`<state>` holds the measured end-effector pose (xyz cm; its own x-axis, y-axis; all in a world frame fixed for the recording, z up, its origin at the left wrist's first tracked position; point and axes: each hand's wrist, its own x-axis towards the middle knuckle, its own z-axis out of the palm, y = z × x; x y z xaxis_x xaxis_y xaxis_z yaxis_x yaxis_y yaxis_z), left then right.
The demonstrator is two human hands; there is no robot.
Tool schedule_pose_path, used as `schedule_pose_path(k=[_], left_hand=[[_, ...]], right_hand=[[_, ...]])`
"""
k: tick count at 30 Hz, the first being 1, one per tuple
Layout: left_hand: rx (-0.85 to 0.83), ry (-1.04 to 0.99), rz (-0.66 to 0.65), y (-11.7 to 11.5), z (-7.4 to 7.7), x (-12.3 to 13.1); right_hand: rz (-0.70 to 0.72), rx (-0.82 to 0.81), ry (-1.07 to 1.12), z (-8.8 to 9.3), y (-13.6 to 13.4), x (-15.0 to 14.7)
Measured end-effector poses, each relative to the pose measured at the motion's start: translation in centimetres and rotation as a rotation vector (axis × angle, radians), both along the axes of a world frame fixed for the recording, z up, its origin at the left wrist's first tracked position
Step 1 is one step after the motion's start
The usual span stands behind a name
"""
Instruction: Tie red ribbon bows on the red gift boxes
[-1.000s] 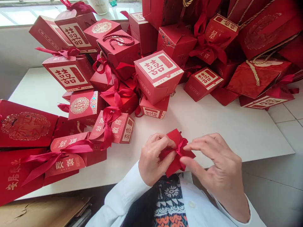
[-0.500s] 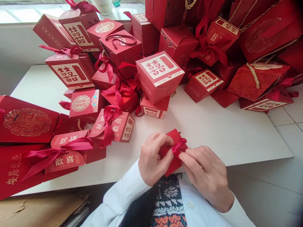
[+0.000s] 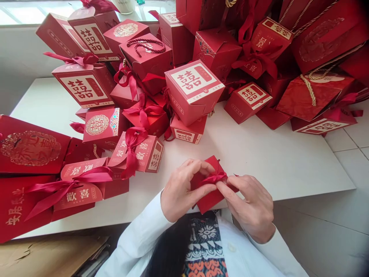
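Note:
A small red gift box rests at the table's near edge, close to my body. Across its top runs a dark pink ribbon, gathered into a bow or knot. My left hand comes from the left, its thumb and fingers pinching the ribbon's left side. From the right, my right hand has its fingertips closed on the ribbon's right side, beside the knot. Parts of the box's sides are hidden under both hands.
Red gift boxes with ribbons and cords are piled along the back of the white table. Larger red gift bags stand at the back right. More red boxes lie at left. Brown cardboard sits below the table's left edge.
Both hands have shifted slightly left and opened a little around the knot. The ribbon at the knot now looks wider and flatter. The view has moved slightly.

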<state>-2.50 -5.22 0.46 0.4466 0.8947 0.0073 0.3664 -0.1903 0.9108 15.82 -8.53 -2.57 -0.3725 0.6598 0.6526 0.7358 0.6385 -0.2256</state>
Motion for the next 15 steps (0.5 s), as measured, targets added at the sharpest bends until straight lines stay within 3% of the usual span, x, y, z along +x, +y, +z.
schedule_pose_path(k=[4, 8, 11, 13, 15], left_hand=[[0.019, -0.008, 0.129, -0.4, -0.6, 0.6], [0.041, -0.017, 0.174, -0.8, -1.1, 0.9], [0.054, -0.012, 0.193, -1.0, -1.3, 1.0], [0.041, -0.019, 0.198, -1.0, -1.3, 1.0], [0.015, -0.031, 0.191, -1.0, -1.3, 0.9]], right_hand=[[0.015, -0.051, -0.02, 0.4, 0.1, 0.3], [0.086, -0.265, 0.199, 1.2, -0.2, 0.7], [0.029, -0.439, 0.409, 1.6, 0.0, 0.5], [-0.02, -0.54, 0.416, 1.8, 0.5, 0.3], [0.016, -0.604, 0.357, 2.0, 1.2, 0.3]])
